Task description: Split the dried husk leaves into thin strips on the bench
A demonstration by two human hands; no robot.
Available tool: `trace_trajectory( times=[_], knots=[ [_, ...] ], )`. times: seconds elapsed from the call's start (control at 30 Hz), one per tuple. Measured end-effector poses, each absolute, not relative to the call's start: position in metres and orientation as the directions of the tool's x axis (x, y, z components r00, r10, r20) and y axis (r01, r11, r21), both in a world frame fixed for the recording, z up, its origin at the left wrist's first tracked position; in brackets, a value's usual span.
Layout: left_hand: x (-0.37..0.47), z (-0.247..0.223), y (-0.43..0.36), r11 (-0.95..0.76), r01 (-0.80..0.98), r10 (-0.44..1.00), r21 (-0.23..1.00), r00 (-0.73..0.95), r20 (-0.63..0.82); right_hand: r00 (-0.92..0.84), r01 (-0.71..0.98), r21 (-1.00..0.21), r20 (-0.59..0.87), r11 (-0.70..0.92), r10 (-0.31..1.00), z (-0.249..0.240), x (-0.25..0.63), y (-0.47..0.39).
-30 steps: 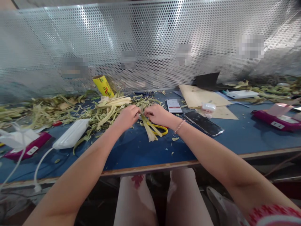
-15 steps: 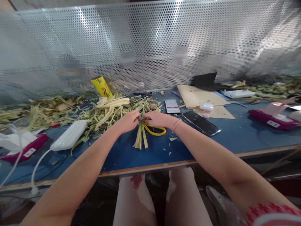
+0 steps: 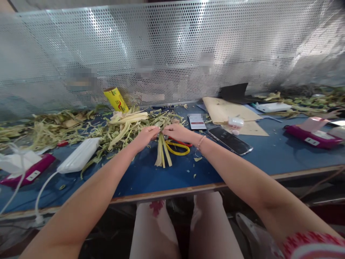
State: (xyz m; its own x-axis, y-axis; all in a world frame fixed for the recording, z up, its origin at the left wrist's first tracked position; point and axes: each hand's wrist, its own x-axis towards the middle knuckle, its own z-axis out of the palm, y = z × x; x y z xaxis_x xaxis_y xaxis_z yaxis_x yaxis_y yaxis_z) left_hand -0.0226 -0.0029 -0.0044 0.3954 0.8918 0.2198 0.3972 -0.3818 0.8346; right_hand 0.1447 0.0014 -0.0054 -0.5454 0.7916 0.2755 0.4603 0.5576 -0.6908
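My left hand (image 3: 148, 137) and my right hand (image 3: 176, 132) meet above the blue table, fingers closed in a pinch. Between them is the top of a small bundle of pale dried plant strips (image 3: 162, 154); its split lower ends fan out toward me. My fingertips cover the gathered end, so any tie there cannot be made out. Scissors with yellow and red handle loops (image 3: 178, 152) lie just under and beside my right hand, their blades hidden. Behind my hands is a heap of dried stalks and leaves (image 3: 128, 124).
A yellow tube (image 3: 116, 99) leans at the perforated metal screen (image 3: 172, 46). To the right are phones (image 3: 230, 140), brown paper (image 3: 231, 109) and a purple tissue pack (image 3: 314, 137). Leftward lie a white power strip (image 3: 79, 155) with a cord and another purple pack (image 3: 40, 167).
My hands have drawn slightly apart at the fingertips. The strips' lower ends have shifted a little right and up, and more of the red scissor handle shows.
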Motion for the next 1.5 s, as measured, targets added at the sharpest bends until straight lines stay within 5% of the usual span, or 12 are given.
trace_trajectory(
  times=[0.13, 0.27, 0.57, 0.97, 1.07, 1.23, 1.37, 1.5],
  knots=[
    [-0.012, 0.007, -0.015, -0.158, 0.01, 0.931, 0.987, 0.335, 0.146, -0.525, 0.108, -0.928, 0.253, 0.358, 0.813, -0.003, 0.136, -0.003],
    [-0.007, 0.017, -0.024, -0.1, -0.177, 0.944, 0.979, 0.294, 0.15, -0.518, -0.109, -0.976, 0.217, 0.187, 0.828, 0.003, 0.129, -0.015],
    [-0.018, 0.018, -0.026, -0.325, -0.092, 0.849, 0.941, 0.411, 0.333, -0.61, -0.294, -0.954, 0.234, 0.059, 0.757, 0.007, 0.134, -0.022],
    [-0.019, 0.011, -0.023, -0.437, 0.05, 0.822, 0.898, 0.429, 0.376, -0.579, -0.396, -0.918, 0.252, 0.003, 0.776, 0.007, 0.136, -0.026],
    [-0.027, 0.01, -0.013, -0.598, 0.369, 0.798, 0.711, 0.363, 0.482, -0.534, -0.418, -0.907, 0.204, -0.046, 0.82, 0.006, 0.135, -0.024],
    [-0.037, 0.02, -0.014, -0.718, 0.689, 0.448, 0.1, 0.347, 0.824, -0.608, -0.313, -0.912, -0.024, -0.267, 0.794, 0.005, 0.141, -0.015],
    [-0.033, 0.022, -0.025, -0.765, 0.595, 0.314, -0.246, 0.679, 0.663, -0.648, -0.278, -0.886, -0.111, -0.37, 0.754, 0.008, 0.147, -0.008],
    [-0.028, 0.014, -0.022, -0.745, 0.596, 0.358, -0.301, 0.737, 0.573, -0.651, -0.245, -0.9, -0.123, -0.361, 0.749, 0.011, 0.148, -0.009]
  ],
)
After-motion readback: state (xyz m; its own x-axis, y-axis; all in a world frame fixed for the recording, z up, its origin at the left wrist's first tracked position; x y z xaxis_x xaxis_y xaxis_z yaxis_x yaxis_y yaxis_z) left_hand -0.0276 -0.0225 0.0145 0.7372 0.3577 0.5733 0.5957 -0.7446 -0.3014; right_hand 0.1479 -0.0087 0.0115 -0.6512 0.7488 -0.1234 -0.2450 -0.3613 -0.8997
